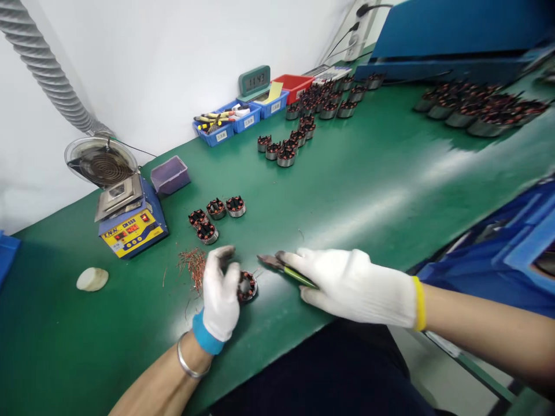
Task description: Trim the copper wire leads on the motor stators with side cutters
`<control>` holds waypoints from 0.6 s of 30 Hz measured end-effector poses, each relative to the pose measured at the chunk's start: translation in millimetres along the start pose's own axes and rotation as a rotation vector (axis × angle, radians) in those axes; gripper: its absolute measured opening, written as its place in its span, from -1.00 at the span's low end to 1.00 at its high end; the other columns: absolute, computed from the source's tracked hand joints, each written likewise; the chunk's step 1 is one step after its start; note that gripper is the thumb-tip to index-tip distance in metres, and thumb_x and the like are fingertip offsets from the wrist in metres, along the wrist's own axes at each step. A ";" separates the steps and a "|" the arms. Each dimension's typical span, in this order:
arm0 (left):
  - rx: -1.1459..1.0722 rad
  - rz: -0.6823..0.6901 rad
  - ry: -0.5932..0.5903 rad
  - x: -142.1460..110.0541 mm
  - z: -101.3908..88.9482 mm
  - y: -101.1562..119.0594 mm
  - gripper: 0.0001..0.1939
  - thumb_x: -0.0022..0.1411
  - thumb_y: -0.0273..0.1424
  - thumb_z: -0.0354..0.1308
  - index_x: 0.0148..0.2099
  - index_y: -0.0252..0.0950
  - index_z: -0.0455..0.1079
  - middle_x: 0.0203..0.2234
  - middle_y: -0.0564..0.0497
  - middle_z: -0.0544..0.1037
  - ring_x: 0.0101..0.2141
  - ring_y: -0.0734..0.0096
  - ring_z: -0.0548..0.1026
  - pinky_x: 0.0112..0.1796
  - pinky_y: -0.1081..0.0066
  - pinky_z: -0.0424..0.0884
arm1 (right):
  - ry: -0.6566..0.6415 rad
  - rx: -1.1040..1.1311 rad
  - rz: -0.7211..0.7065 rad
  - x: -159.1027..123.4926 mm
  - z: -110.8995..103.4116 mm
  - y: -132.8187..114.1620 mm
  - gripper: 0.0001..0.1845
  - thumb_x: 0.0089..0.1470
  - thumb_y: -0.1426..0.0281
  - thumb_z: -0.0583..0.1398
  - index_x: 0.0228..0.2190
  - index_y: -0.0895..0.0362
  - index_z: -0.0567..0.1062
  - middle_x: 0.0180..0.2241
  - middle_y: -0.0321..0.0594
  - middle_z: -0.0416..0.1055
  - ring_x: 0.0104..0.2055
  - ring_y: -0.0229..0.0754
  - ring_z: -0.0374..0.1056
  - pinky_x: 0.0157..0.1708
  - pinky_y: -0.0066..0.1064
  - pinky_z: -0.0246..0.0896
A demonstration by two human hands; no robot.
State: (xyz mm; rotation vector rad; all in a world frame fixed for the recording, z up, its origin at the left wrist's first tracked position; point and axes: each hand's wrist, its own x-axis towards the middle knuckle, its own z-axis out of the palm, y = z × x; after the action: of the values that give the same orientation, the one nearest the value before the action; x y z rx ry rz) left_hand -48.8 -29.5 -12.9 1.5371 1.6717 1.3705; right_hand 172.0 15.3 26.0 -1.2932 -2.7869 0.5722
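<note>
My left hand (220,292), in a white glove with a blue cuff, is slightly blurred. Its thumb and fingers are curved with a gap between them. Right beside the thumb lies a motor stator (247,286) with copper windings; whether the thumb touches it I cannot tell. My right hand (347,280), gloved in white with a yellow cuff, grips green-handled cutting pliers (299,277). Their dark jaws point left toward the stator, apart from it. Just left of my left hand is a pile of copper wire clippings (193,266).
Several stators (216,208) stand beyond my left hand, with more groups (286,156) farther back. A blue-yellow soldering pot unit (130,222), a purple box (170,174) and a white round piece (92,279) are at left. Tool bins (219,136) line the wall; a blue crate (489,254) stands right.
</note>
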 end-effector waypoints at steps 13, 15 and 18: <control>-0.246 0.110 0.300 5.9 -3.4 -22.9 -0.56 0.38 -0.09 -0.12 0.15 -0.22 0.21 0.09 -0.16 0.34 0.01 0.24 0.41 0.07 0.21 0.32 | 0.128 -0.054 -0.221 60.1 1.5 -40.8 -0.63 -0.08 0.15 0.22 -0.25 0.11 0.46 -0.25 -0.13 0.42 -0.26 -0.02 0.37 -0.39 -0.29 0.18; -0.209 0.111 0.282 6.1 -2.0 -22.1 -0.56 0.37 -0.09 -0.08 0.14 -0.24 0.21 0.07 -0.17 0.35 -0.01 0.24 0.41 0.07 0.20 0.31 | 0.158 0.025 -0.003 61.9 -15.4 -5.4 -0.59 -0.17 0.11 0.28 -0.28 0.07 0.47 -0.28 -0.17 0.44 -0.31 -0.04 0.39 -0.42 -0.33 0.16; -0.168 0.072 0.215 8.0 3.3 -17.4 -0.56 0.35 -0.12 -0.04 0.14 -0.27 0.19 0.05 -0.18 0.37 -0.01 0.25 0.41 0.07 0.18 0.30 | 0.278 0.039 0.264 66.6 -48.1 49.8 -0.63 -0.06 0.18 0.22 -0.23 0.14 0.47 -0.26 -0.06 0.45 -0.23 0.01 0.39 -0.34 -0.29 0.18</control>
State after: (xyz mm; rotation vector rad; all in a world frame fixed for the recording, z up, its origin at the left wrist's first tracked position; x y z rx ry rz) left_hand -55.7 -18.6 -27.4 1.4086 1.5882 1.7200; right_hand 172.8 109.4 45.1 -1.6061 -2.3917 0.4127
